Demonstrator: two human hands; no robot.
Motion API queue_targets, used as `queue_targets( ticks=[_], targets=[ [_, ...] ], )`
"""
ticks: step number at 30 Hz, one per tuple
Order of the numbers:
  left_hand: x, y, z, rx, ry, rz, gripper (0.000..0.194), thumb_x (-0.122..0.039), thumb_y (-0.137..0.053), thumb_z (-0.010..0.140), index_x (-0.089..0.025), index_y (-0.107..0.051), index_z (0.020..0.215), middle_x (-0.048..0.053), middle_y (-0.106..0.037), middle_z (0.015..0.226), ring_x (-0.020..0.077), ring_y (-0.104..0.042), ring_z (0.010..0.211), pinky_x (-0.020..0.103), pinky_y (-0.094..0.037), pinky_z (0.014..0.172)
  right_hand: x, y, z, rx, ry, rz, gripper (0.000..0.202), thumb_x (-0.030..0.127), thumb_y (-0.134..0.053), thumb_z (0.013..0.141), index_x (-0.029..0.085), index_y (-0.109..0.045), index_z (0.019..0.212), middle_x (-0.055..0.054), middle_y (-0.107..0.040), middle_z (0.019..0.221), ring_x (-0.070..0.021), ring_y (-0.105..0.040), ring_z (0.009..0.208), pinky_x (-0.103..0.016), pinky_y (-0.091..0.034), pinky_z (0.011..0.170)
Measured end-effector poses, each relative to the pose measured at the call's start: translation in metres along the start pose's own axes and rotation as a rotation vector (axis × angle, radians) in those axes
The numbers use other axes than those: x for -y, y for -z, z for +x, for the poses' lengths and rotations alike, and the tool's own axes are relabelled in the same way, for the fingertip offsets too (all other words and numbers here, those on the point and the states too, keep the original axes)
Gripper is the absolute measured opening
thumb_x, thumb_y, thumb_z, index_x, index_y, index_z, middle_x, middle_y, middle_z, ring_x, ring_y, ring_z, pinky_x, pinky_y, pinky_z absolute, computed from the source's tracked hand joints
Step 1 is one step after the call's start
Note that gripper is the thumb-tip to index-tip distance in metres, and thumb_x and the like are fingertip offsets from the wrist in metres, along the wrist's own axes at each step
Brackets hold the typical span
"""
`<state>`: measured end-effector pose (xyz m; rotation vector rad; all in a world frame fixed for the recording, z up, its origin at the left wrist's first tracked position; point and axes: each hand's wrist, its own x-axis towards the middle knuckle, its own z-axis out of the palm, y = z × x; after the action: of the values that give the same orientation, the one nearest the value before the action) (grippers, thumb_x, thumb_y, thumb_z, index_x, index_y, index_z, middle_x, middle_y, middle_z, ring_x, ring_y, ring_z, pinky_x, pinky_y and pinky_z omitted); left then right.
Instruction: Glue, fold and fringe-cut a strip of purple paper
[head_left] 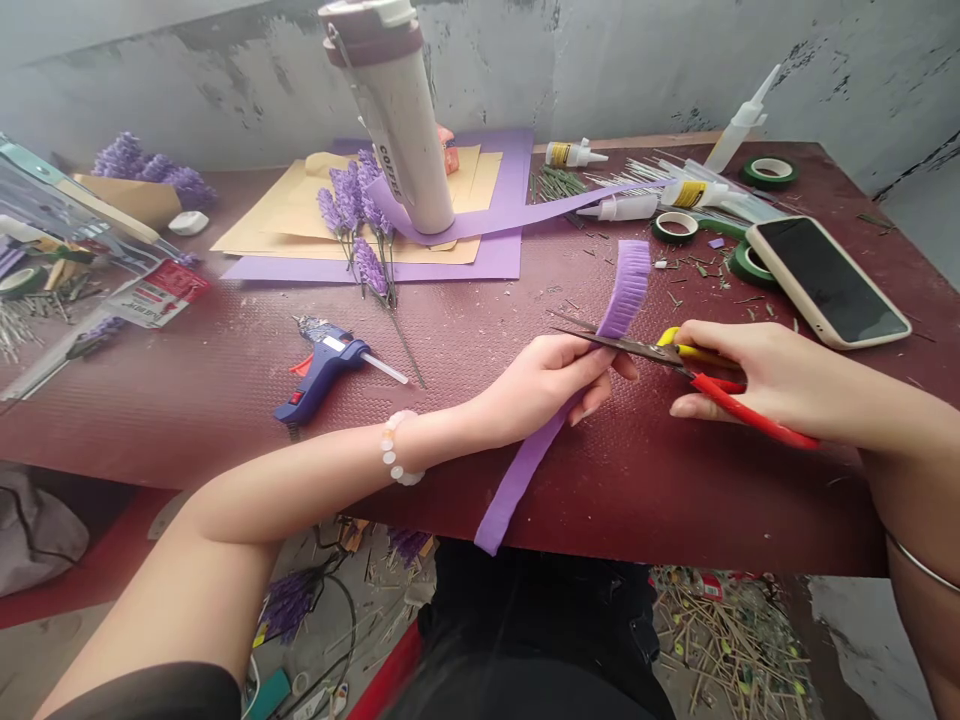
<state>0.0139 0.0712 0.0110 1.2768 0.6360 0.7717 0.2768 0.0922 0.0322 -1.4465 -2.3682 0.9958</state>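
Closest is the person's black clothing (540, 665); over the table (712, 510), the left hand (536, 385) pinches a purple strip (521, 485), its fringed end rising away, its plain tail slanting back toward the person. From the right, the right hand (772, 372), fingers curled round the handles, grips scissors (646, 348), slightly parted blades crossing the strip's length beside the left fingertips.

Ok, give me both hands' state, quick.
Left hand: closed, pinching the purple strip.
Right hand: closed on the handles of the scissors.
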Motion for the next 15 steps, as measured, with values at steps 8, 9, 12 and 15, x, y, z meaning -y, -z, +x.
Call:
queue_targets(
  ticks=[8,9,12,15],
  targets=[
    [-0.003,0.002,0.000,-0.007,0.034,-0.150,0.033,-0.044,-0.074,0.104,-0.013,-0.073,0.090,-0.007,-0.050,0.057,0.0077,-0.041,0.049,0.025,-0.032,0.053,0.008,0.002,0.004,0.099,-0.005,-0.022,0.039,0.057,-0.063,0.084,0.027,-0.044,0.068,0.004,-0.042,0.060,-0.0150,-0.034,0.058,-0.034,-0.030,0.055],
    [-0.005,0.002,0.000,-0.014,0.052,-0.159,0.034,-0.044,-0.075,0.103,-0.013,-0.074,0.090,-0.007,-0.050,0.057,0.0076,-0.040,0.049,0.025,-0.032,0.053,0.009,0.003,0.005,0.113,-0.012,-0.014,0.039,0.056,-0.063,0.083,0.027,-0.043,0.067,0.004,-0.041,0.061,-0.0150,-0.034,0.058,-0.034,-0.029,0.055],
    [-0.009,0.004,0.001,-0.010,0.097,-0.175,0.036,-0.046,-0.081,0.099,-0.012,-0.076,0.089,-0.007,-0.049,0.055,0.0071,-0.039,0.047,0.024,-0.031,0.051,0.011,0.005,0.007,0.141,-0.028,0.006,0.038,0.054,-0.064,0.082,0.027,-0.041,0.067,0.003,-0.039,0.062,-0.0151,-0.034,0.058,-0.034,-0.029,0.054],
    [-0.012,0.004,0.001,-0.005,0.099,-0.195,0.036,-0.045,-0.084,0.098,-0.012,-0.077,0.087,-0.007,-0.050,0.055,0.0064,-0.039,0.047,0.023,-0.031,0.050,0.011,0.005,0.007,0.139,-0.020,-0.007,0.035,0.053,-0.062,0.082,0.027,-0.042,0.068,0.003,-0.041,0.063,-0.0152,-0.036,0.058,-0.034,-0.029,0.054]
  ],
)
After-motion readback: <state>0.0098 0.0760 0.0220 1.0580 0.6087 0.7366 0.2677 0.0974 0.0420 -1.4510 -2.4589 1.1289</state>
